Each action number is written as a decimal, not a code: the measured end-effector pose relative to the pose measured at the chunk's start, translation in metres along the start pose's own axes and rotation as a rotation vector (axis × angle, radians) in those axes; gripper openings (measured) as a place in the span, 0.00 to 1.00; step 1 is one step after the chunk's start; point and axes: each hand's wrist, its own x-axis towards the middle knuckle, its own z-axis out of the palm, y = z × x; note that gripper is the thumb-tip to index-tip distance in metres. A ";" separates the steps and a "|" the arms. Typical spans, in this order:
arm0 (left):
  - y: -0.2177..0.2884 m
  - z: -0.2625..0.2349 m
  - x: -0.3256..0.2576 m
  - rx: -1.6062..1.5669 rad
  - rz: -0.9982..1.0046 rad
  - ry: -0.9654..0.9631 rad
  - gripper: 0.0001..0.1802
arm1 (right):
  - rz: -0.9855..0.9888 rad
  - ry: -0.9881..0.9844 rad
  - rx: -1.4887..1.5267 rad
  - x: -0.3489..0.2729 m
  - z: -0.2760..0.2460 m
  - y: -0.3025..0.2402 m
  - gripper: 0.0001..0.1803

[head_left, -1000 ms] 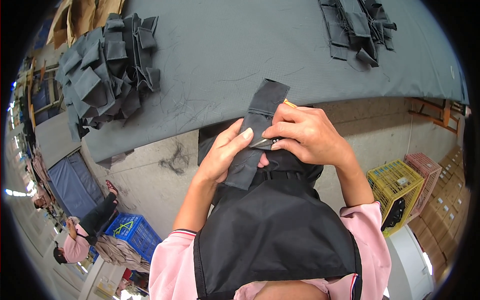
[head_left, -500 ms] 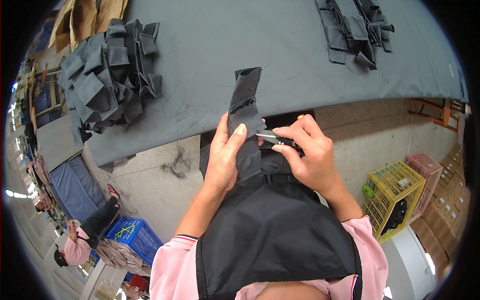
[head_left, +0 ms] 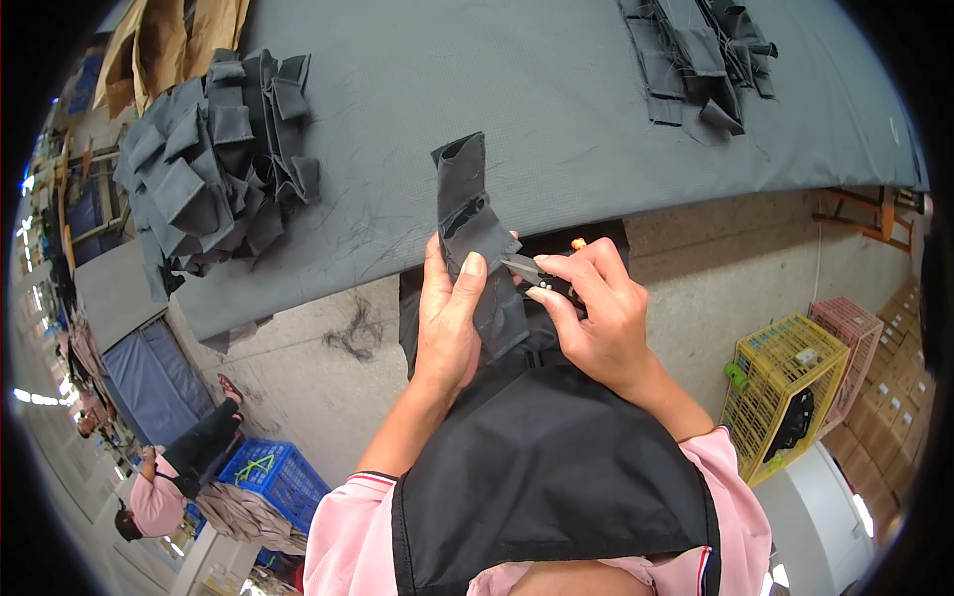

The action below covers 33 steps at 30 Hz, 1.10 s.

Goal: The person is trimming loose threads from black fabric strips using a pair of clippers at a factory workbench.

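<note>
A dark fabric strip (head_left: 475,238), limp and light, hung pinched in the left hand (head_left: 449,323) as the right hand (head_left: 596,318) gripped small snips (head_left: 527,270) at its edge.

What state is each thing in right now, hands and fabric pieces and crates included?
Left hand: gripping the dark grey fabric pouch, which is held upright.
Right hand: closed on small thread snips, tips at the pouch edge.
Left fabric pile: heaped loosely on the grey table.
Far fabric pile: lying flatter.
Yellow crate: upright, a dark item inside.
Blue crate: upright on the floor.
</note>
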 end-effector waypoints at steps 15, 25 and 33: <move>-0.008 0.004 0.002 -0.057 0.045 0.070 0.19 | 0.026 0.029 -0.030 -0.001 0.012 -0.001 0.15; -0.001 0.000 0.003 0.006 0.000 -0.040 0.20 | 0.382 -0.171 0.677 0.015 0.000 0.011 0.15; -0.012 -0.013 0.002 0.110 0.062 -0.002 0.17 | 0.340 -0.191 0.577 0.012 0.031 0.002 0.07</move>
